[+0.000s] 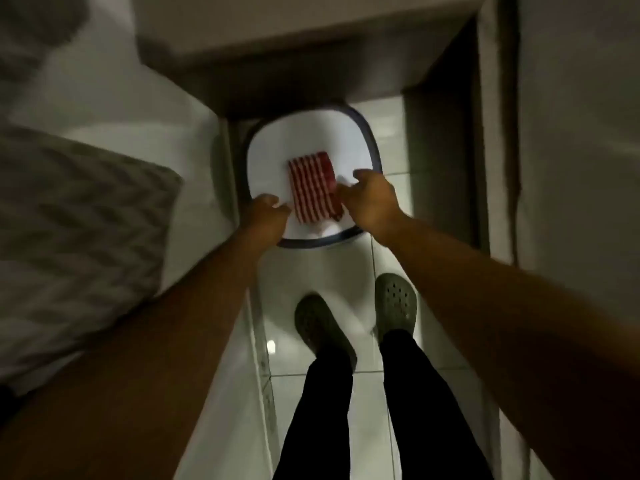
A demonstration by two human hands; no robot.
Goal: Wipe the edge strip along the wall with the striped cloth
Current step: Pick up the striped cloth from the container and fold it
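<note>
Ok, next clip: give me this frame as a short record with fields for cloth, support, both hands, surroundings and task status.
cloth: red-and-white striped cloth, folded, lying flat
support: white basket with a dark rim, on the tiled floor
left hand: at the basket's near rim, beside the cloth
right hand: at the cloth's right edge; grip blurred
surroundings: bed with pillow to the left
status: wiping not yet begun

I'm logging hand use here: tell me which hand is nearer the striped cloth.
Right. The right hand has its fingers at the striped cloth's right edge, seemingly touching it. The left hand sits just off the cloth's lower left corner, at the white basket's rim.
</note>
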